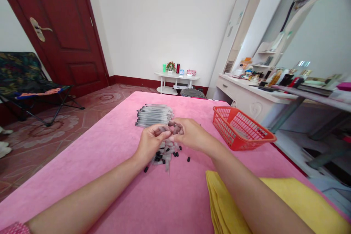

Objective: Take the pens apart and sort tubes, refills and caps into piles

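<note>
My left hand (154, 138) and my right hand (189, 134) meet over the middle of the pink-covered table (115, 190). Both have their fingers closed in a pinch, the tips nearly touching. Whatever lies between them is too small and blurred to name. Just beneath is a loose heap of clear plastic pen caps (167, 164), mixed with small black plugs (158, 157). One black plug (188, 159) lies apart on the right, another (146, 169) on the left. Beyond my left hand, a stack of clear pens (152, 114) with dark ends lies side by side.
An orange-red plastic basket (244, 142) stands at the table's right side. Folded yellow cloth (290, 193) lies at the front right, under my right forearm. Past the table are a dressing table (241, 97) with bottles, a low white stand (175, 76) and a folding chair (30, 80).
</note>
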Demonstrator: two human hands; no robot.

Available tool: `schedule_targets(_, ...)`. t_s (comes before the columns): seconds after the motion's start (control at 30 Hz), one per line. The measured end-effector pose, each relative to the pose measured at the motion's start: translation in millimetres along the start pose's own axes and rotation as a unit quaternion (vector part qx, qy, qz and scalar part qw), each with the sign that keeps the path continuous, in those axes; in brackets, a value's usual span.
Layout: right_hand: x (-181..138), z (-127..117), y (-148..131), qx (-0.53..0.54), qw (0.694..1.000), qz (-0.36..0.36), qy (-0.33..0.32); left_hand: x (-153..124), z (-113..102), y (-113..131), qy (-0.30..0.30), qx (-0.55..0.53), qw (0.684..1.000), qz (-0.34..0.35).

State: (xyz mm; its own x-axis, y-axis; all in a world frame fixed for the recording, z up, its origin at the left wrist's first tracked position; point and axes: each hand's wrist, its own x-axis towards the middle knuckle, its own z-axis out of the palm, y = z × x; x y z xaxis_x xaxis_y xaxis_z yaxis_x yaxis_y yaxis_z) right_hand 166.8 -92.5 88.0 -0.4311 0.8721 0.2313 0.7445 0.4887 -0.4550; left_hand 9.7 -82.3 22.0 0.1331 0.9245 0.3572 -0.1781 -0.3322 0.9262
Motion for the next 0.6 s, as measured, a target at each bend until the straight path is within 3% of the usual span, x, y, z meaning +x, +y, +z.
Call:
schedule_targets(0.17,-0.6,8.6,-3.2,-0.053,0.997,0.032,0.044,-2.3,3.9,6.7,0.052,-0.039,0.997,-0.029)
schedule_targets(0.33,-3.0,8.2,0.9,-0.066,0.997,0.022,0.043,-6.1,6.5,0.6,-0.007,-0.017,0.999,-0.028)
schedule_targets(0.43,-5.4,-18.8,23.7,-0.071,0.989,0.083,0.101,-8.4,4.0,-6.2,-0.073,0.126,0.989,0.022)
schedule_targets(0.5,-10.7,-48.4,48.4,-0.084,0.972,0.147,0.162,-10.6,3.0,-7.9,-0.177,0.262,0.945,0.082)
schedule_targets(0.6,-26.9,-94.6,91.6,-0.162,0.928,0.225,0.249,-15.5,4.6,-5.2,-0.309,0.405,0.847,0.152)
